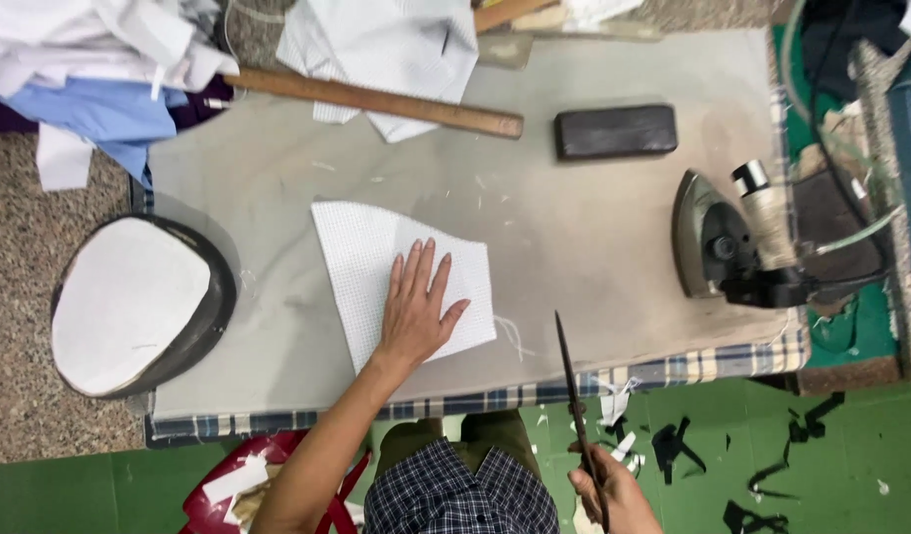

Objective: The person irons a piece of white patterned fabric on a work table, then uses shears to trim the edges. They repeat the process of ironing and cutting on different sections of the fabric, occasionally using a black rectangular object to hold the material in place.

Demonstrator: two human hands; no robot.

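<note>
Two hands, left hand (419,307) flat on white fabric (376,259), right hand (604,487) gripping scissors (572,386)

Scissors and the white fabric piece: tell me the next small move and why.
Probably bring the scissors in the right hand up to the near edge of the white fabric piece. The left hand lies flat on the fabric, pinning it to the grey table, while the blades are closed and point away, off the table's front edge.
</note>
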